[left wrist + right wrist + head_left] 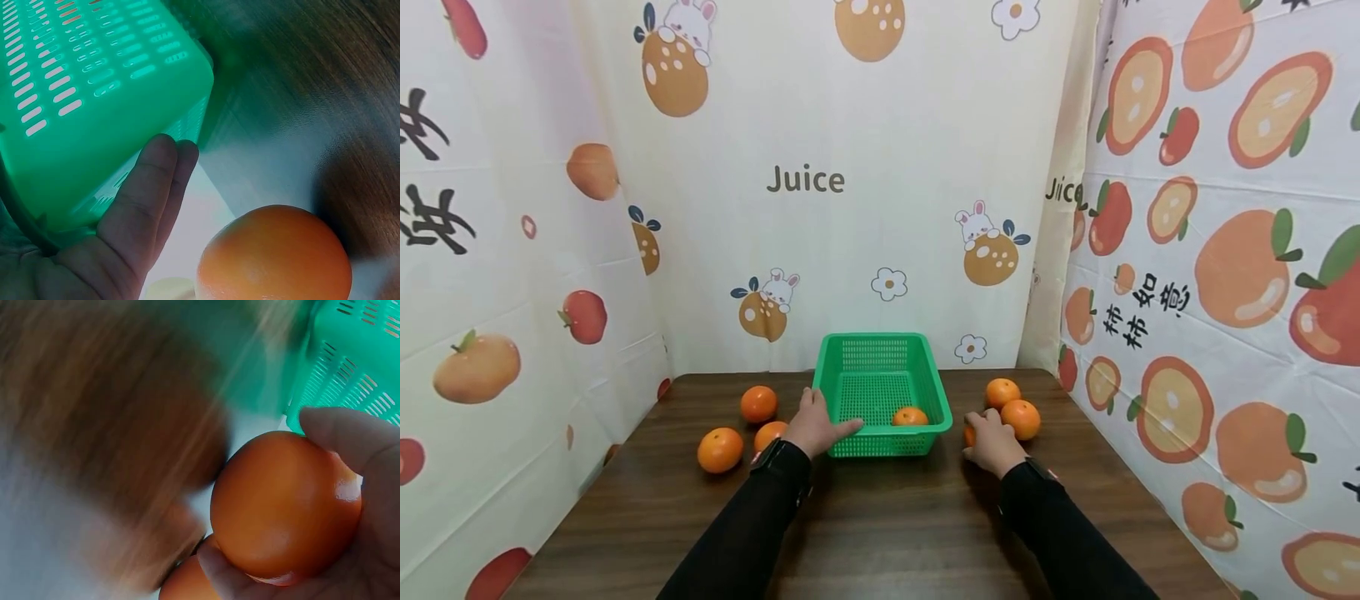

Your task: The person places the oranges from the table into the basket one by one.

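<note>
A green plastic basket (880,446) with slotted walls stands at the table's middle, one orange (911,416) inside near its front. At its front left corner is my left hand (815,427), thumb over the rim. The left wrist view shows straight fingers (140,206) along the basket's outer wall, holding nothing. To the right of the basket, my right hand (994,446) grips an orange (284,506) between thumb and fingers. The hand covers most of that orange in the head view. Two more oranges, one nearer (1020,419) and one farther (1002,392), lie close by.
Three oranges lie left of the basket: one at the back (758,403), one in front (720,450) and one partly behind my left hand (768,434). The dark wooden table (895,517) is bordered by printed cloth walls at left, back and right.
</note>
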The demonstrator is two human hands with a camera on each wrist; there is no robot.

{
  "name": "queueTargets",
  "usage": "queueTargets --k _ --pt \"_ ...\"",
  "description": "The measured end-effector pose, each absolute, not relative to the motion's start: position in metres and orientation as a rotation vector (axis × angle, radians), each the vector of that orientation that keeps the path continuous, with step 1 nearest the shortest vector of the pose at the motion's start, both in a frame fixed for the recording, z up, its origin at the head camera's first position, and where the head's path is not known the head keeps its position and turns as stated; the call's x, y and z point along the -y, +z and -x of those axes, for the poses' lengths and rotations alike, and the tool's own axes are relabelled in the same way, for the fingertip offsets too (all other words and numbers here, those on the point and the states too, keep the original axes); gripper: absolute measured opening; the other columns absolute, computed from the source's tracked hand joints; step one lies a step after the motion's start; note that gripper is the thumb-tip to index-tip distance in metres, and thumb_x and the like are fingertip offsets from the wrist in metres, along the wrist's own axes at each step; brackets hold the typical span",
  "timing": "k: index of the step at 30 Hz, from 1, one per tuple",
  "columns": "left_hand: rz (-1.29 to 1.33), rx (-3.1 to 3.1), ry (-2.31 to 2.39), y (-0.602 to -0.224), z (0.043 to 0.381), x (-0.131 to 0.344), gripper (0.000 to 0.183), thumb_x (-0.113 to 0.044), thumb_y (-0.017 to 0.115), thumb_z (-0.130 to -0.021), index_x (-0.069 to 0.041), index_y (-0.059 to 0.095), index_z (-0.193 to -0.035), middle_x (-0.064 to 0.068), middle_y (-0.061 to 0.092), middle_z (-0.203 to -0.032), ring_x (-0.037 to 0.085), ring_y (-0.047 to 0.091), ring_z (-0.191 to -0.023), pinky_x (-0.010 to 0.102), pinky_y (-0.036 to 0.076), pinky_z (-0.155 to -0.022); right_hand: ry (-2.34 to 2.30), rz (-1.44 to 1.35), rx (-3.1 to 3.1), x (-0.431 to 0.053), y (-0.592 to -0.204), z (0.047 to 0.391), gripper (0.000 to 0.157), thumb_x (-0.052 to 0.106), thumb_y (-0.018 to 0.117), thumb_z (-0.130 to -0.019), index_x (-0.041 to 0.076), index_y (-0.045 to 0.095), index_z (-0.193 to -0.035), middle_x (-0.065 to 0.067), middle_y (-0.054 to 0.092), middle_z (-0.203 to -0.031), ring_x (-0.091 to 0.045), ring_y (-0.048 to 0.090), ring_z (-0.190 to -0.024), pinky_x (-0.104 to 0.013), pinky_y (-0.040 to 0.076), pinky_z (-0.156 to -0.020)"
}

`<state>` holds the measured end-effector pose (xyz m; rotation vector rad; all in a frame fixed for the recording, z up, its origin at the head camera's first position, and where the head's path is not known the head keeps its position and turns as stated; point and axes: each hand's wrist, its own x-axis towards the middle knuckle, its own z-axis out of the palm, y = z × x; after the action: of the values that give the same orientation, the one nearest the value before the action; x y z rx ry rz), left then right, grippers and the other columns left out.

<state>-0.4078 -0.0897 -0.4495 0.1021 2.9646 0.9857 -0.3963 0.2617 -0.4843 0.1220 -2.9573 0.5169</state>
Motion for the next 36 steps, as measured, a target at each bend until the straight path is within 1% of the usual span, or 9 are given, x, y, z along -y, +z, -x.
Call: queueTargets --k 3,6,10,17,22,26,29,32,36 --pt "-0.101 -2.967 0.993 -0.448 0.408 0.090 0.123 -0.071 0.071 -0.091 0.004 0.012 -0.169 0.027 0.001 -0.178 0.048 0.034 -0.157 0.061 0.041 -0.120 0.499 -0.123 2.954 -0.260 -0.483 0.398 0.057 0.022 0.088 -0.089 0.012 0.064 -0.140 -0.027 0.053 -0.137 -0.048 0.057 -0.097 -0.061 0.054 -0.089" --pt "-0.101 -2.966 0.990 -0.448 0.407 0.091 0.123 -0.072 0.071 -0.091 0.004 0.012 -0.168 0.027 0.001 -0.178 0.048 0.034 -0.156 0.061 0.041 -0.120 0.472 -0.127 2.942 -0.257 -0.482 0.398 0.048 0.025 0.086 -0.090 0.013 0.068 -0.133 -0.024 0.058 -0.128 -0.044 0.059 -0.093 -0.059 0.053 -0.089" --pt "-0.097 -2.965 0.989 -0.449 0.406 0.090 0.123 -0.072 0.070 -0.091 0.004 0.013 -0.168 0.027 0.002 -0.178 0.047 0.035 -0.156 0.061 0.041 -0.120 0.458 -0.140 2.939 -0.254 -0.480 0.396 0.037 0.022 0.085 -0.090 0.013 0.072 -0.124 -0.020 0.060 -0.117 -0.038 0.059 -0.089 -0.056 0.052 -0.088" --pt "-0.090 -2.972 0.981 -0.448 0.406 0.090 0.122 -0.071 0.070 -0.092 0.005 0.013 -0.168 0.027 0.003 -0.178 0.047 0.036 -0.156 0.060 0.041 -0.120 0.450 -0.152 2.943 -0.252 -0.479 0.393 0.034 0.020 0.084 -0.090 0.013 0.072 -0.121 -0.018 0.060 -0.115 -0.038 0.058 -0.088 -0.054 0.052 -0.086" --pt "-0.087 -2.976 0.973 -0.446 0.405 0.088 0.122 -0.072 0.070 -0.092 0.004 0.013 -0.168 0.027 0.003 -0.178 0.046 0.038 -0.155 0.060 0.042 -0.120 0.449 -0.142 2.967 -0.254 -0.477 0.390 0.040 0.022 0.083 -0.091 0.013 0.071 -0.128 -0.020 0.059 -0.121 -0.041 0.058 -0.091 -0.056 0.053 -0.087" --pt "-0.084 -2.977 0.970 -0.445 0.404 0.088 0.121 -0.071 0.070 -0.092 0.004 0.014 -0.168 0.027 0.003 -0.178 0.046 0.038 -0.154 0.060 0.042 -0.120 0.441 -0.124 3.045 -0.254 -0.472 0.386 0.048 0.025 0.078 -0.093 0.015 0.066 -0.139 -0.022 0.055 -0.133 -0.047 0.058 -0.097 -0.062 0.054 -0.088" --pt "-0.084 -2.970 0.977 -0.445 0.403 0.088 0.121 -0.071 0.070 -0.092 0.004 0.013 -0.168 0.026 0.003 -0.178 0.046 0.038 -0.155 0.060 0.041 -0.120 0.448 -0.104 3.111 -0.253 -0.468 0.382 0.053 0.027 0.074 -0.096 0.017 0.062 -0.147 -0.023 0.050 -0.144 -0.051 0.058 -0.105 -0.067 0.052 -0.093" --pt "-0.080 -2.962 0.987 -0.445 0.402 0.089 0.122 -0.071 0.071 -0.092 0.004 0.013 -0.168 0.026 0.003 -0.178 0.046 0.038 -0.154 0.060 0.041 -0.120 0.442 -0.101 3.139 -0.252 -0.467 0.379 0.054 0.026 0.073 -0.098 0.017 0.060 -0.149 -0.025 0.046 -0.151 -0.054 0.057 -0.109 -0.069 0.051 -0.095" --pt "-0.078 -2.967 0.992 -0.444 0.400 0.089 0.122 -0.071 0.070 -0.092 0.004 0.013 -0.169 0.026 0.003 -0.178 0.046 0.038 -0.154 0.060 0.041 -0.120 0.427 -0.110 3.139 -0.251 -0.468 0.380 0.055 0.026 0.075 -0.097 0.017 0.060 -0.149 -0.026 0.044 -0.153 -0.054 0.056 -0.109 -0.069 0.051 -0.095"
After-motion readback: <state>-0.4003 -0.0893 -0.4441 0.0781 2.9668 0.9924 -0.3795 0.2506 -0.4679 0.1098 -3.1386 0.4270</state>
